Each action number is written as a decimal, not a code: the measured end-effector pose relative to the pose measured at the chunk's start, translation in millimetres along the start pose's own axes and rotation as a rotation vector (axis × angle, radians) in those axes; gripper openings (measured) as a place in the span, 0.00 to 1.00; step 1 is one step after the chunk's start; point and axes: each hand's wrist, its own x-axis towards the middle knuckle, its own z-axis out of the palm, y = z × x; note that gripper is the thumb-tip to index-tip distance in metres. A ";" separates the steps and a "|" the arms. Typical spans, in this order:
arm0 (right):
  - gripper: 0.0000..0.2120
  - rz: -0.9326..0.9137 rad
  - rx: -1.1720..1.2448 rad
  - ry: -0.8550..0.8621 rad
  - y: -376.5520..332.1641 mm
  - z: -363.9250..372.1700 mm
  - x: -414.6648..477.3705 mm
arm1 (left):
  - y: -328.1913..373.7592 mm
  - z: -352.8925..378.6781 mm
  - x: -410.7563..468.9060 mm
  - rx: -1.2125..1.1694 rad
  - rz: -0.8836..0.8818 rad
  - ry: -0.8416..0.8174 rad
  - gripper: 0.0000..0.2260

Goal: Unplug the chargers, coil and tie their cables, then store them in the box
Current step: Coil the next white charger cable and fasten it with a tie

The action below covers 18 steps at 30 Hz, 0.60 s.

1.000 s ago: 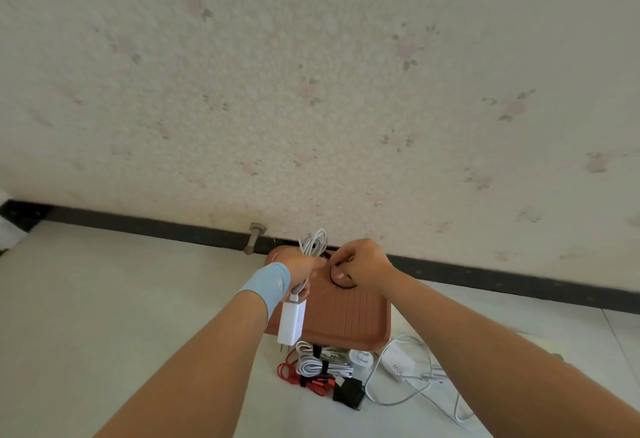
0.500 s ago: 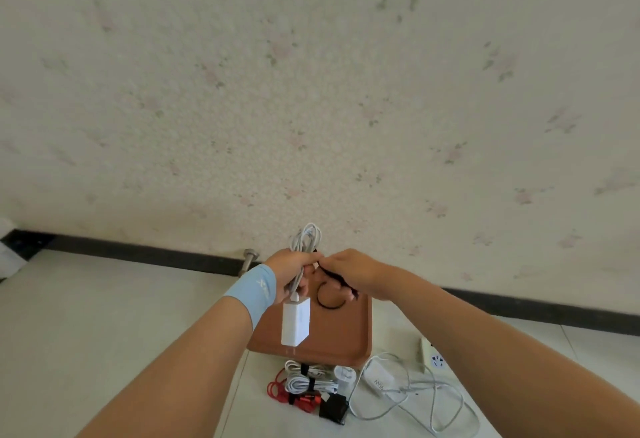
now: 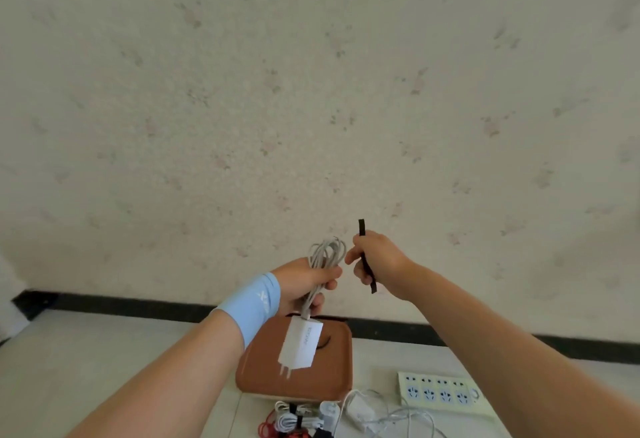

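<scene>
Wallpaper (image 3: 311,91) is filling most of the view, with pale floor (image 3: 104,351) running below it. On the floor a brown box (image 3: 263,368) is sitting against the wall, and I cannot tell whether it is open. Just right of it a power strip (image 3: 438,392) is lying with its visible sockets empty, so the unplugging is looking done. In front of the box, tied bundles (image 3: 294,421) are waiting on the floor, not yet stored, and a loose charger (image 3: 360,410) is lying beside them with its cable sprawling uncoiled.

Above the box, the left hand (image 3: 301,282) is gripping a coiled white cable (image 3: 327,252), its loops sticking up past the fist. Its charger (image 3: 301,347) is dangling below, prongs pointing down. The right hand (image 3: 377,264), just beside the coil, is pinching a black strap (image 3: 370,276) that is not yet touching the cable. By my reading this coil is about to be tied; tying, coiling the loose one and boxing everything are remaining.
</scene>
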 end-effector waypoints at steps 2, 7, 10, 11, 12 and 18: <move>0.13 -0.018 0.079 -0.036 -12.0 -4.9 -22.1 | 9.9 15.6 -11.0 0.121 0.045 -0.072 0.06; 0.22 -0.102 -0.325 0.178 -18.8 -4.5 -44.2 | 22.4 54.2 -22.9 0.316 0.064 -0.087 0.07; 0.13 -0.123 -0.322 0.241 -17.4 -8.6 -45.2 | 25.9 62.2 -22.4 0.392 0.049 -0.059 0.09; 0.11 -0.126 -0.277 0.229 -18.2 -10.4 -46.3 | 27.1 62.7 -22.7 0.432 0.050 -0.043 0.10; 0.09 -0.129 -0.236 0.215 -19.0 -12.5 -47.5 | 28.5 62.7 -23.0 0.472 0.058 -0.026 0.11; 0.10 -0.186 -0.143 0.239 -30.3 -24.8 -49.4 | 41.8 62.5 -26.9 0.399 0.180 0.087 0.09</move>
